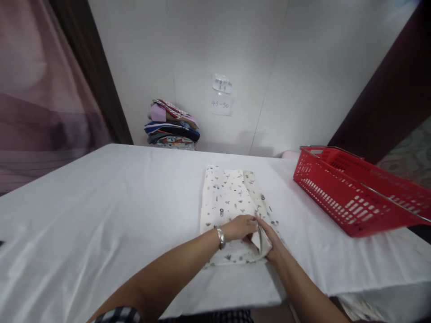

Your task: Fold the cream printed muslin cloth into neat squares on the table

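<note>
A folded white cloth with small scattered prints [227, 193], perhaps a garment, lies near the front edge of the table. My left hand [240, 227], with a silver bracelet at the wrist, pinches the cloth near its right side. Close beside it, my right hand [272, 237] grips the lower right corner, which is lifted and curled back. The fingertips of both hands nearly meet at the fold. Part of the right fingers is hidden behind the raised cloth.
The table is covered by a white sheet [134, 202]. A red plastic basket [336, 197] with metal handles stands at the right. Several folded fabrics are stacked [173, 128] at the back by the wall, left of two paper notes [221, 96]. A pinkish curtain [43, 89] hangs at left.
</note>
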`<state>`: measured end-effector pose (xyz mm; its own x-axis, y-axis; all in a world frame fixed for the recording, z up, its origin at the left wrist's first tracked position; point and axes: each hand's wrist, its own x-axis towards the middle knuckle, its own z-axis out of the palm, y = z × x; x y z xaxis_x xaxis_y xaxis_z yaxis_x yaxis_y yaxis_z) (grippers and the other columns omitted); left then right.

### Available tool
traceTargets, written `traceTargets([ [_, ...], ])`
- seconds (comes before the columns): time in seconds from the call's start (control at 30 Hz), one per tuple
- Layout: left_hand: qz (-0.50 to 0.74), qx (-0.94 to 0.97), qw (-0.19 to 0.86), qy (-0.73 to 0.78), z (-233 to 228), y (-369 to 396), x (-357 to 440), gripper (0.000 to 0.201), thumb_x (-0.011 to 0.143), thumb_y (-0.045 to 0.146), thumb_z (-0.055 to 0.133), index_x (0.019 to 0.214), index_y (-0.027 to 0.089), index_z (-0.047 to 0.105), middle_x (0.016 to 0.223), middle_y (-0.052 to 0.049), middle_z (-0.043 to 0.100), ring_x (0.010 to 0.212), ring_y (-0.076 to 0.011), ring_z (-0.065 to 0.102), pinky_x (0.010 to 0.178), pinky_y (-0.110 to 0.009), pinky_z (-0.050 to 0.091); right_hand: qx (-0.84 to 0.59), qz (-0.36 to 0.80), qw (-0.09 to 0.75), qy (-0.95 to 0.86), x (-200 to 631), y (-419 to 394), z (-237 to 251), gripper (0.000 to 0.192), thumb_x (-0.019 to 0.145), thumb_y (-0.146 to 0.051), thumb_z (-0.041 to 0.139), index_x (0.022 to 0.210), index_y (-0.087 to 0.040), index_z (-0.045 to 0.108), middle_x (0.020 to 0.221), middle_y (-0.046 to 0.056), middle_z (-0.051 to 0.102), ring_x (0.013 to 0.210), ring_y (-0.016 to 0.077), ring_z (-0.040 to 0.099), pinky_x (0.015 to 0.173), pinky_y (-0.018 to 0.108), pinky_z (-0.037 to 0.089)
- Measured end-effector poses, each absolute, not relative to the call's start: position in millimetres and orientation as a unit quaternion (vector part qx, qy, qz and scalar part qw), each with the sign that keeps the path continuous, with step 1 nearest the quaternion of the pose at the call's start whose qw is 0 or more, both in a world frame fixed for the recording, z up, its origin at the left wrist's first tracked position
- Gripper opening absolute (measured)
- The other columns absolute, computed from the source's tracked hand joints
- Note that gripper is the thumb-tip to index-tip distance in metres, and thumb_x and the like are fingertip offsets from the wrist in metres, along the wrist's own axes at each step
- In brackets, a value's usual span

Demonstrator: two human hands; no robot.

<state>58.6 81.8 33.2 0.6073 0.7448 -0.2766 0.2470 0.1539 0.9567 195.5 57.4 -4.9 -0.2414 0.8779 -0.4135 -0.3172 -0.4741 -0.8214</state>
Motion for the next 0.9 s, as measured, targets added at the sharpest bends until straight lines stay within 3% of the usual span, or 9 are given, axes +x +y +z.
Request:
traceTargets([
  [0.07,0.196,0.621,0.641,0.407,34.2,77.6,47.0,0.044,0.076,0.033,0.059,0.115,0.012,0.058,0.083,-0.007,0.067,0.069,-0.0156,0.062,0.063,-0.028,0.050,-0.470,0.722,0.430,-0.272,205.4,53.5,-9.0,0.030,0.079,-0.036,0.055,0.102,-0.018,0.061,0.079,0.007,0.071,0.083,0.0253,0.069,0.075,0.039,0.056],
  [0.13,0.213,0.637,0.590,0.448,37.7,76.6,26.3,0.046,0.079,0.039,0.058,0.118,0.014,0.058,0.091,-0.009,0.068,0.077,-0.0177,0.064,0.066,-0.028,0.051,-0.480,0.720,0.426,-0.266,212.3,54.7,-7.8,0.031,0.074,-0.026,0.058,0.104,-0.019,0.060,0.080,0.005,0.072,0.081,0.0244,0.069,0.077,0.039,0.055],
  [0.3,0.283,0.717,0.356,0.528,30.4,75.4,-29.1,0.033,0.086,0.038,0.046,0.106,0.021,0.065,0.108,-0.006,0.067,0.097,-0.0206,0.062,0.087,-0.035,0.049,-0.496,0.728,0.360,-0.307,221.4,77.4,0.7,0.034,0.074,-0.029,0.058,0.105,-0.013,0.060,0.086,0.009,0.072,0.085,0.0256,0.068,0.081,0.042,0.054],
  [0.43,0.317,0.741,0.215,0.551,15.0,73.2,-48.5,0.032,0.085,0.033,0.047,0.108,0.020,0.065,0.122,-0.006,0.062,0.116,-0.0228,0.053,0.104,-0.041,0.039,-0.500,0.714,0.342,-0.350,222.8,94.0,13.4,0.038,0.070,-0.021,0.061,0.108,-0.016,0.059,0.087,0.009,0.072,0.085,0.0258,0.068,0.081,0.044,0.053],
  [0.63,0.308,0.751,0.215,0.543,4.9,68.2,-39.7,0.041,0.086,0.042,0.048,0.119,0.021,0.060,0.141,-0.006,0.047,0.134,-0.0232,0.035,0.113,-0.043,0.029,-0.451,0.658,0.463,-0.386,255.0,80.9,27.8,0.042,0.073,-0.023,0.061,0.114,-0.021,0.055,0.094,0.007,0.071,0.085,0.0256,0.068,0.081,0.044,0.053],
  [0.77,0.269,0.772,0.234,0.527,-6.9,62.9,-31.6,0.037,0.082,0.039,0.054,0.112,0.020,0.065,0.138,-0.008,0.049,0.135,-0.0273,0.034,0.111,-0.048,0.030,-0.490,0.697,0.413,-0.320,276.5,59.2,7.4,0.040,0.074,-0.023,0.059,0.113,-0.017,0.055,0.089,0.008,0.072,0.081,0.0260,0.069,0.079,0.045,0.054],
  [0.9,0.269,0.772,0.238,0.525,-14.4,55.4,-30.3,0.032,0.082,0.039,0.054,0.107,0.022,0.067,0.134,-0.006,0.054,0.135,-0.0272,0.034,0.111,-0.049,0.031,-0.502,0.679,0.398,-0.359,285.0,50.4,2.7,0.039,0.075,-0.027,0.061,0.112,-0.017,0.056,0.100,0.009,0.071,0.089,0.0248,0.068,0.083,0.041,0.052],
])
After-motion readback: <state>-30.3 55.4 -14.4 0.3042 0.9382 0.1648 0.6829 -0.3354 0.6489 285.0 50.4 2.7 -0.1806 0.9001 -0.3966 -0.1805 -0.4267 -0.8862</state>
